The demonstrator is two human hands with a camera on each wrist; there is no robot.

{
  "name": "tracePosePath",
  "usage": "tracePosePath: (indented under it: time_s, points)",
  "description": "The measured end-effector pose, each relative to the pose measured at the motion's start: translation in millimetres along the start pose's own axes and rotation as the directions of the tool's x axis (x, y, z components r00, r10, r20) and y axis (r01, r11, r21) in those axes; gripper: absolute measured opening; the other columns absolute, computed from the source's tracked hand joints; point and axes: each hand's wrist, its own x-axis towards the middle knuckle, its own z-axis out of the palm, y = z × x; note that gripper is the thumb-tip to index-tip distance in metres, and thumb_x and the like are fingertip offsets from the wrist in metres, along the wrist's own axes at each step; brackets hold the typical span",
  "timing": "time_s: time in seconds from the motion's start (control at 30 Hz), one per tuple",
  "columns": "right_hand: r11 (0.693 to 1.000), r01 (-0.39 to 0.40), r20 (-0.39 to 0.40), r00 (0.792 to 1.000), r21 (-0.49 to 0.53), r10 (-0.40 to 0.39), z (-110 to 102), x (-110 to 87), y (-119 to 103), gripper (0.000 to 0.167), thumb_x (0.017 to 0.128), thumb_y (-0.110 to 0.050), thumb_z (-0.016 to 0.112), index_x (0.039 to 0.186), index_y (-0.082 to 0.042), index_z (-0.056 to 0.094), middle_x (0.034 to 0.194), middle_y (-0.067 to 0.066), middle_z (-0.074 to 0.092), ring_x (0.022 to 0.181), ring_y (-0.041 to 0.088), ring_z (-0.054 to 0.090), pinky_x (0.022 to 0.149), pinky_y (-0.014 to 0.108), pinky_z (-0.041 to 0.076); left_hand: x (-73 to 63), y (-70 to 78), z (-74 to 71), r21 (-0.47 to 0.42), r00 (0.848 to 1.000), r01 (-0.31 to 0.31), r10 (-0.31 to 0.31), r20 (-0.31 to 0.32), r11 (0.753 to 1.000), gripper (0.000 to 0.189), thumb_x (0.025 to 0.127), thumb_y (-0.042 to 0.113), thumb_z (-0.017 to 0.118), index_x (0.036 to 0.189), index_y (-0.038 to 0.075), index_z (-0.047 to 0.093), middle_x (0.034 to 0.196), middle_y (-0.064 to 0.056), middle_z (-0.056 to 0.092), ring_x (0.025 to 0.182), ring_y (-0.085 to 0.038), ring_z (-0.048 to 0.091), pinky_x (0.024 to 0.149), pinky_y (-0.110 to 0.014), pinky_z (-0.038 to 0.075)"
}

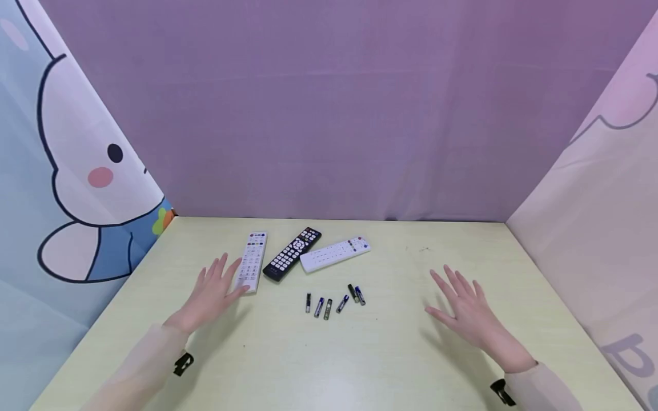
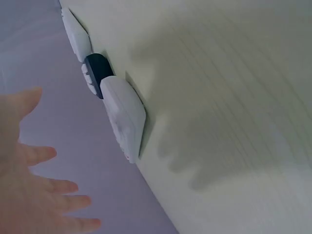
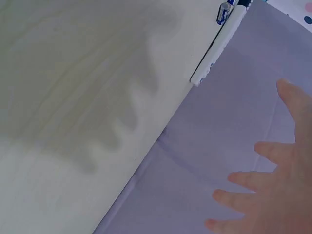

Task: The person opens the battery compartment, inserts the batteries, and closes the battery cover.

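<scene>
My left hand (image 1: 208, 297) hovers with spread fingers by a white remote control (image 1: 252, 260), overlapping its lower left edge in the head view; the left wrist view shows a gap between the hand and that remote (image 2: 124, 114). To its right lies a black remote control (image 1: 291, 255), tilted, and a second white remote control (image 1: 335, 254) touches or overlaps it. Several small batteries, such as one battery (image 1: 328, 309), lie loose in front of the remotes. Over the right part of the table, my right hand (image 1: 470, 314) is held with fingers spread, holding nothing.
The light wooden table (image 1: 401, 359) ends at a purple cloth backdrop (image 1: 329, 114). A printed cartoon cloth (image 1: 103, 148) hangs along the left side, and a pale printed cloth (image 1: 606, 228) along the right. Black clips (image 1: 183, 363) sit at both wrists.
</scene>
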Motion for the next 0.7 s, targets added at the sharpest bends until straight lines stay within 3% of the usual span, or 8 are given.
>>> tracePosePath:
  time_s: [0.2, 0.47, 0.7]
  points:
    - [0.999, 0.030, -0.018, 0.999, 0.016, -0.030, 4.0, 3.5, -3.6, 0.066, 0.082, -0.038, 0.058, 0.135, -0.007, 0.033, 0.137, 0.027, 0.026, 0.121, 0.047, 0.026, 0.096, 0.066, 0.019, 15.9, -5.2, 5.9, -0.015, 1.000, -0.016, 0.016, 0.000, 1.000, 0.060, 0.088, 0.030, 0.052, 0.131, -0.006, 0.033, 0.132, -0.037, 0.024, 0.119, -0.050, 0.027, 0.098, -0.062, 0.023]
    - [0.996, 0.081, -0.055, 0.995, 0.036, -0.079, 10.9, 9.7, -10.3, 0.063, 0.082, -0.033, 0.061, 0.132, -0.004, 0.038, 0.132, 0.026, 0.034, 0.113, 0.045, 0.038, 0.095, 0.059, 0.028, 35.5, -10.7, 12.2, -0.039, 0.999, 0.028, -0.027, 0.030, 0.999, 0.056, 0.089, 0.029, 0.050, 0.129, -0.007, 0.035, 0.129, -0.036, 0.029, 0.113, -0.051, 0.035, 0.093, -0.061, 0.031]
    - [0.994, 0.069, -0.046, 0.997, 0.082, -0.065, 12.3, 12.3, -18.6, 0.058, 0.082, -0.030, 0.061, 0.130, -0.003, 0.041, 0.128, 0.027, 0.040, 0.110, 0.044, 0.043, 0.093, 0.059, 0.033, 52.0, -10.3, 10.8, -0.035, 0.998, 0.059, -0.057, 0.036, 0.998, 0.051, 0.088, 0.023, 0.051, 0.126, -0.010, 0.037, 0.120, -0.037, 0.036, 0.099, -0.049, 0.046, 0.082, -0.058, 0.043]
